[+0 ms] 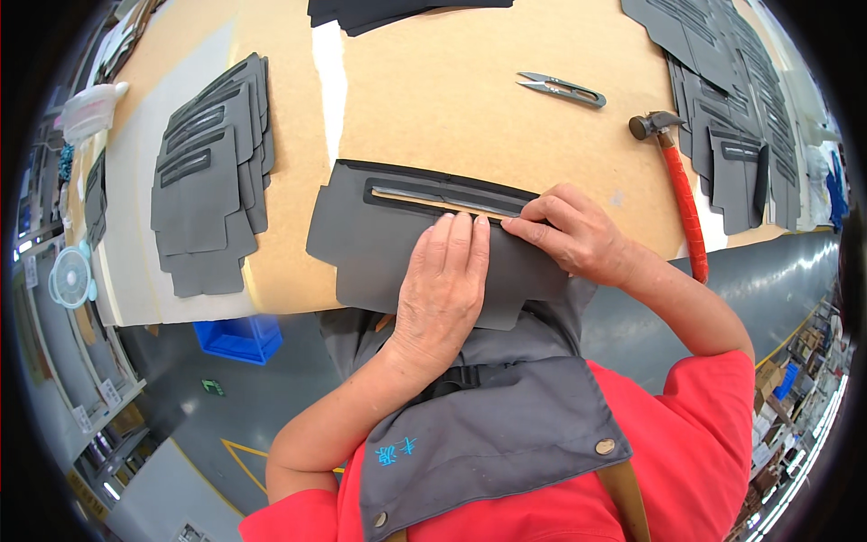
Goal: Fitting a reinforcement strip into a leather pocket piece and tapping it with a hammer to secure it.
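A dark grey, leather-like panel [361, 244] lies at the table's near edge and partly overhangs it. Near its far side runs a long slot framed by a black strip [366, 191]. My left hand [440, 298] rests flat on the panel, fingers stretched out side by side, their tips at the slot's near edge. With thumb and fingers closed, my right hand [585, 237] pinches the black strip at the slot's right end. The underside of the panel is hidden.
Slotted grey panels are stacked on the left [194, 194] and right [741, 154]. Thread snips [564, 90] lie beyond my right hand; a red-handled hammer [682, 194] hangs partly over the edge. Black pieces [406, 9] lie at the far side. Below is a blue bin [239, 341].
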A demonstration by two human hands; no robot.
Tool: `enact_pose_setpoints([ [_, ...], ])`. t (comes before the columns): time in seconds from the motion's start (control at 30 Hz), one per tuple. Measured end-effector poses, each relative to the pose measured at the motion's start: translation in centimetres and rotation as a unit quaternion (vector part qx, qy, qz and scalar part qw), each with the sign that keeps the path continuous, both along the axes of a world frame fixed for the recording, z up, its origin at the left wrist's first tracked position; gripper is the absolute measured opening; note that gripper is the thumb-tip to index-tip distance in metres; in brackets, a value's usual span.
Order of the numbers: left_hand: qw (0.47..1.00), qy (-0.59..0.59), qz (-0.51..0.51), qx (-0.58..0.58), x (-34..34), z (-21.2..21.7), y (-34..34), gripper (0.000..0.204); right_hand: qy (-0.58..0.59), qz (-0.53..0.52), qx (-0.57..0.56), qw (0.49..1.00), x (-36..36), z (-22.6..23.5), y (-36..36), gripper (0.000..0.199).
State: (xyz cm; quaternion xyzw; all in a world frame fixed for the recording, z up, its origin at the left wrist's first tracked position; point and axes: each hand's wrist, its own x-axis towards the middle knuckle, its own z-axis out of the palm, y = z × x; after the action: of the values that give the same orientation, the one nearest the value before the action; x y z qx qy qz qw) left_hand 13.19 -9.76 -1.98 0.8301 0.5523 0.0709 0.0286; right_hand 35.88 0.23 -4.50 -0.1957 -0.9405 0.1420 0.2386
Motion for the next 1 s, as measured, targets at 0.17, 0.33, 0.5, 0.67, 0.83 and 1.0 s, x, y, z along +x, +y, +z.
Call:
enact_pose_setpoints([
  [0.17,1.000,-0.008,0.009,-0.003,0.7,-0.2,-0.3,0.058,0.006,0.016,-0.013,1.000,0.2,0.3,-0.1,0.044],
  [0.33,0.998,-0.058,0.009,-0.010,0.8,-0.4,0.0,0.059,0.014,-0.025,-0.053,0.998,0.8,0.3,-0.1,0.043],
  [0.5,0.998,-0.063,0.015,-0.025,0.6,-0.3,0.9,0.062,0.034,-0.034,-0.071,0.996,0.3,-0.3,0.3,0.038],
  [0.67,0.997,-0.062,0.024,-0.028,0.9,-0.3,0.8,0.063,0.044,-0.036,-0.070,0.996,0.4,-0.3,0.4,0.044],
  [0.83,0.997,-0.074,0.010,-0.019,0.8,-0.4,0.9,0.054,0.029,-0.006,-0.044,0.999,1.0,0.0,0.6,0.045],
  [1.0,0.997,-0.068,0.003,-0.019,0.8,-0.1,1.1,0.053,0.020,-0.025,-0.060,0.998,0.9,0.6,0.6,0.047],
])
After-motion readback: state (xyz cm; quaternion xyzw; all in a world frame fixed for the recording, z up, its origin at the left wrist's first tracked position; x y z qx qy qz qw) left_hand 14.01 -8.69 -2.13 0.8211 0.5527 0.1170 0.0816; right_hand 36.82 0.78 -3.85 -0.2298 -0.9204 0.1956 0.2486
